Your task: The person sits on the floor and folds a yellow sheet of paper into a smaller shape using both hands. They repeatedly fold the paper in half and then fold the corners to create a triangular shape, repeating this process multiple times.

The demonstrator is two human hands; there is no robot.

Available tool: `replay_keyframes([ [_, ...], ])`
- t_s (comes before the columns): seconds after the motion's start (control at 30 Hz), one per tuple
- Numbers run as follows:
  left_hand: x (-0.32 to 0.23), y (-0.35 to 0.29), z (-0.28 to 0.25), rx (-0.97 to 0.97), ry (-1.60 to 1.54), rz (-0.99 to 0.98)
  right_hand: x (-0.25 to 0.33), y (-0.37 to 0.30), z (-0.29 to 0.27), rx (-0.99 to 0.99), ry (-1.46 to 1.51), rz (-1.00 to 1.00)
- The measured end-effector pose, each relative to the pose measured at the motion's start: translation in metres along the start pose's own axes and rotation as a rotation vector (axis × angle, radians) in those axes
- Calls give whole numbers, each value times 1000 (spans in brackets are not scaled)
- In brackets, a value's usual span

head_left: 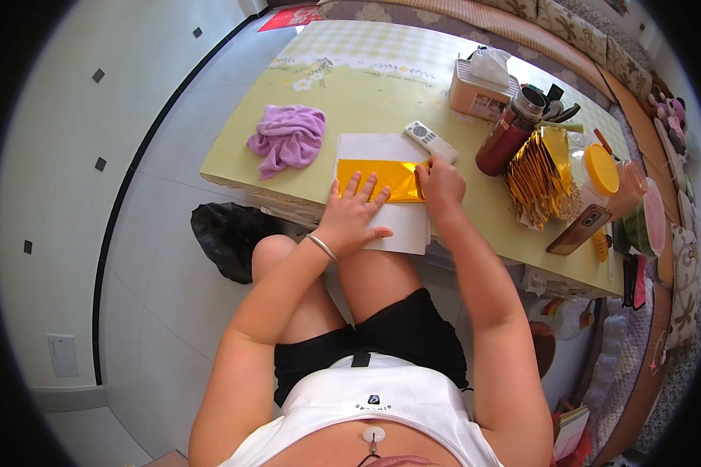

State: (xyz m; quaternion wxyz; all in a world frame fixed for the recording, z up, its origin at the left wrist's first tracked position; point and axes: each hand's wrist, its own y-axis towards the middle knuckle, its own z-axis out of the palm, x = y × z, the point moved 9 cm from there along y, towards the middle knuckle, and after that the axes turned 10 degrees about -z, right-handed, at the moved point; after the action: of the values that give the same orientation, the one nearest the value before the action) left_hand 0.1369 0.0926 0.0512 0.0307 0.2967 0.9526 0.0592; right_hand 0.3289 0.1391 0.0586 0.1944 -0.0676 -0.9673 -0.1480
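Note:
A strip of shiny gold foil paper (403, 177) lies across a white sheet (371, 145) at the table's near edge. My left hand (354, 208) rests flat on the foil's left part and the white sheet, fingers spread. At the foil's right end my right hand (442, 184) is closed, its fingers pinching the edge of the foil. Just beyond that hand lies a white remote control (431, 142). To the right stands a thick stack of folded gold foil pieces (539, 179).
A purple cloth (290, 138) lies crumpled at the left. On the right are a dark red thermos (509, 132), a tissue box (477, 89), a yellow-lidded jar (599, 171) and a leaning phone (579, 229). A black plastic bag (224, 240) sits under the table's left side.

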Motion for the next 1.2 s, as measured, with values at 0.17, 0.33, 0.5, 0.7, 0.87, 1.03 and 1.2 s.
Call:
replay_keyframes([
  [0.17, 0, 0, 2, 136, -19, -33, 55, -32, -14, -104, -178, -563],
  [0.33, 11, -7, 12, 176, -75, -41, 62, -86, 21, 230, -39, -690],
  [0.5, 55, -34, 1, 134, -107, -139, 26, -85, 1, 330, -72, -571],
  [0.7, 101, 18, -35, -246, -434, -178, -1, -51, -26, -36, 450, -336],
  [0.87, 114, 69, -12, -46, -384, -387, -7, -29, 26, 144, 1015, 119],
  [1.03, 147, 72, 26, 163, -720, -576, -10, -26, 37, 150, 1089, 199],
  [1.2, 137, 51, 16, -81, -1070, -544, -18, -27, 43, 155, 1303, 243],
])
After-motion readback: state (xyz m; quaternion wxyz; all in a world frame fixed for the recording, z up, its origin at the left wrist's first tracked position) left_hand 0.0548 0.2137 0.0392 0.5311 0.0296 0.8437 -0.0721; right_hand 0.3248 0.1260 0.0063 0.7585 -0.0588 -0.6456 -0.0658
